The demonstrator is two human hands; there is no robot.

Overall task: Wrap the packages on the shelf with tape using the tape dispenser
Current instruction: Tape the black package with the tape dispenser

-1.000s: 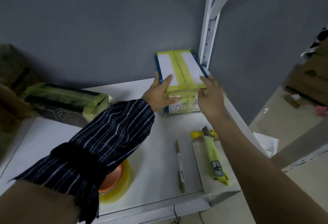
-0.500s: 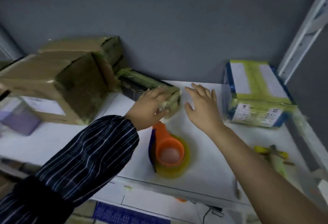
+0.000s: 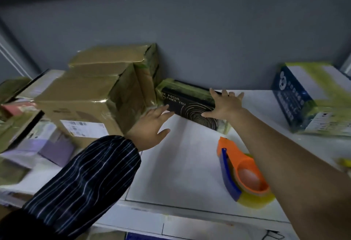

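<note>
White shelf [image 3: 190, 163] carries it all: taped cardboard boxes [image 3: 98, 87] stacked left, a blue-and-white package [image 3: 303, 97] far right, and between them, against the wall, the black box [image 3: 190, 104]. Orange tape dispenser [image 3: 245, 171] lies idle near the front edge. Left hand [image 3: 150, 123] and right hand [image 3: 226, 104], fingers spread, bracket that black box. Fetching it, I'd say; next comes closing on both ends and drawing it forward.
</note>
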